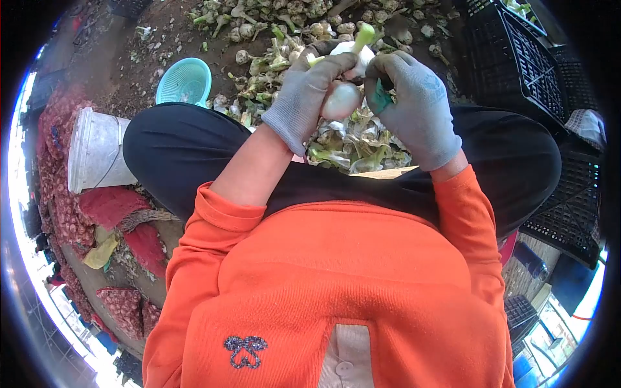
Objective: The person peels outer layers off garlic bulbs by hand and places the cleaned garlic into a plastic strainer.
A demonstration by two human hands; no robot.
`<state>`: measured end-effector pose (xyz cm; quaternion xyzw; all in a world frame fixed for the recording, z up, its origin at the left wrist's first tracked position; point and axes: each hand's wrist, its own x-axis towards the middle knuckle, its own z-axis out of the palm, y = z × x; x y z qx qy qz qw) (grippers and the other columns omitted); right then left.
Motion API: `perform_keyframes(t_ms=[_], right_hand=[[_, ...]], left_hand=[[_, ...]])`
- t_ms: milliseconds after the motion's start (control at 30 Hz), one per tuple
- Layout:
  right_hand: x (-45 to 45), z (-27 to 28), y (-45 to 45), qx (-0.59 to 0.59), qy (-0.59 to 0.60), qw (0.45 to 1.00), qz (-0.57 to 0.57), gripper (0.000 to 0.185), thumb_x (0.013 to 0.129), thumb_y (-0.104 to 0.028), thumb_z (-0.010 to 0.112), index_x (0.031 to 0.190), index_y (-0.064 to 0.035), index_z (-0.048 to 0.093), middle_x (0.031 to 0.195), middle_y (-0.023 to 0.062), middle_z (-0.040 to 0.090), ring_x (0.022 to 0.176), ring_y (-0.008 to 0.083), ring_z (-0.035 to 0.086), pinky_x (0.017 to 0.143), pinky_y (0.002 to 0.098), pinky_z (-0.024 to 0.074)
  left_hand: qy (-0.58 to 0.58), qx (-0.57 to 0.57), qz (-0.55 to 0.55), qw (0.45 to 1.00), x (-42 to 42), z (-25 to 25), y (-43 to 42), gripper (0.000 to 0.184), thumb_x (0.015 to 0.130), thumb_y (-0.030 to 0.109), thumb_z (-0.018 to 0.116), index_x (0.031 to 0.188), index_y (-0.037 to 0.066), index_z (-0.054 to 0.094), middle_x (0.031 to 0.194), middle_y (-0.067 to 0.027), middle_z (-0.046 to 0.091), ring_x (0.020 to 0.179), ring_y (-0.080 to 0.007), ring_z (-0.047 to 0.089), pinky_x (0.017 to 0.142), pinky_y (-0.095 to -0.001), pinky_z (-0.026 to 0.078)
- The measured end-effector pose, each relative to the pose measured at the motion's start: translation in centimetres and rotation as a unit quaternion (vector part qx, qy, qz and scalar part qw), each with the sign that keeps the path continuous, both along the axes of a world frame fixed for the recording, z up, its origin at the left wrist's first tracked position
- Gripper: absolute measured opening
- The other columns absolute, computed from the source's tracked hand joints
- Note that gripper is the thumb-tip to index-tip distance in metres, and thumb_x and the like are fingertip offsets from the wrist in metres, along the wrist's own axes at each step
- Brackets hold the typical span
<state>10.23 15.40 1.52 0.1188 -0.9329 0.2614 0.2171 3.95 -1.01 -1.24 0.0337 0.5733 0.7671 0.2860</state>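
Observation:
My left hand (304, 94), in a grey knitted glove, is closed around garlic. A white garlic bulb (359, 61) with a cut pale-green stem sticks up past its fingertips. Below it, a second, rounder garlic bulb (341, 101), whitish with a pink tinge, rests against the same hand. My right hand (414, 103), also gloved, has its fingers curled against the right side of the stemmed bulb. A teal patch (380, 98) shows by the right thumb; I cannot tell whether it belongs to the glove. Peeled garlic skins and leaves (359, 142) lie beneath both hands.
Unpeeled garlic (297, 16) is heaped on the ground ahead. A turquoise plastic basket (184, 81) and a white bucket (97, 150) stand at left, near red mesh sacks (123, 310). Black crates (517, 61) are stacked at right. My crossed legs (181, 155) frame the work area.

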Motion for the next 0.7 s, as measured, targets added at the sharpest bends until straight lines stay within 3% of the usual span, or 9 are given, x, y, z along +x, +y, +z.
perform_keyframes(t_ms=[100,233,367,467,667,700], right_hand=[[0.5,0.5,0.3,-0.05,-0.065,0.996,0.036,0.014,0.076,-0.009,0.068,0.087,-0.0054,0.061,0.079,0.0119,0.06,0.074,0.0313,0.062,0.066,0.039,0.0492],[0.0,0.7,0.5,-0.102,0.006,0.995,0.002,0.017,0.075,-0.005,0.068,0.092,-0.0053,0.063,0.086,0.0127,0.061,0.078,0.032,0.063,0.069,0.0378,0.0501],[-0.8,-0.1,0.5,-0.015,0.057,0.998,0.02,0.023,0.077,-0.007,0.067,0.099,-0.0084,0.066,0.093,0.0105,0.063,0.082,0.0322,0.064,0.07,0.0392,0.0513],[-0.7,0.3,0.5,0.035,0.049,0.998,0.027,0.019,0.077,-0.009,0.066,0.096,-0.0086,0.065,0.092,0.0108,0.062,0.081,0.032,0.063,0.07,0.0406,0.0507],[-0.5,0.6,-0.2,0.099,-0.05,0.991,0.074,0.018,0.079,-0.01,0.065,0.096,-0.0082,0.063,0.091,0.011,0.06,0.079,0.0327,0.062,0.071,0.0432,0.0496],[-0.5,0.6,-0.2,0.088,-0.039,0.993,0.069,0.019,0.079,-0.011,0.065,0.098,-0.0083,0.063,0.092,0.0109,0.06,0.08,0.0326,0.062,0.071,0.0429,0.0498]], left_hand=[[-0.095,0.129,-0.016,0.987,-0.8,-0.5,-0.1,0.03,0.095,0.024,0.056,0.112,-0.001,0.06,0.101,-0.0106,0.065,0.087,-0.0168,0.066,0.076,-0.0308,0.057],[-0.098,0.142,-0.028,0.985,-0.8,0.1,-0.5,0.029,0.097,0.025,0.053,0.114,0.002,0.057,0.099,-0.0089,0.064,0.085,-0.0169,0.065,0.076,-0.033,0.058],[-0.093,0.178,-0.073,0.977,-0.5,-1.2,-0.1,0.03,0.098,0.025,0.052,0.115,0.001,0.057,0.1,-0.0094,0.065,0.089,-0.0182,0.066,0.08,-0.0326,0.058],[-0.118,0.168,-0.056,0.977,-0.1,-0.8,-0.2,0.031,0.098,0.026,0.052,0.116,0.001,0.057,0.1,-0.0094,0.065,0.088,-0.0177,0.066,0.078,-0.0314,0.057],[-0.129,0.243,-0.069,0.959,-0.8,-2.3,-1.0,0.031,0.097,0.027,0.056,0.116,0.003,0.056,0.099,-0.0084,0.065,0.085,-0.0171,0.067,0.077,-0.0288,0.058],[-0.145,0.218,-0.016,0.965,-0.8,-1.7,-0.7,0.032,0.096,0.028,0.057,0.116,0.003,0.056,0.099,-0.0079,0.065,0.084,-0.0164,0.067,0.073,-0.0273,0.058]])
